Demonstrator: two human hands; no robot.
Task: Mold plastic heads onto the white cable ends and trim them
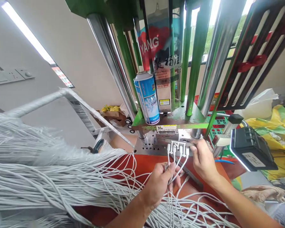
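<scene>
My left hand point(162, 177) is closed around several white cables point(184, 164), below the row of white connectors point(180, 150) at their ends. A thin white plastic runner point(178, 143) joins these connectors across the top. To their right, my right hand point(202, 160) is closed in a pinch beside the runner's right end. A flat grey metal strip reaches from behind the connectors towards those fingertips; I cannot tell whether they grip it or the runner. Just behind stands the metal mould block point(167, 136) on the press's drilled steel plate point(152, 147).
A green press point(192, 79) with steel columns rises ahead, a blue spray can point(147, 98) on its ledge. Bundled white cables point(49, 183) cover the left and front of the red table point(144, 163). At right are a black lamp point(254, 148) and yellow-green sacks point(275, 126).
</scene>
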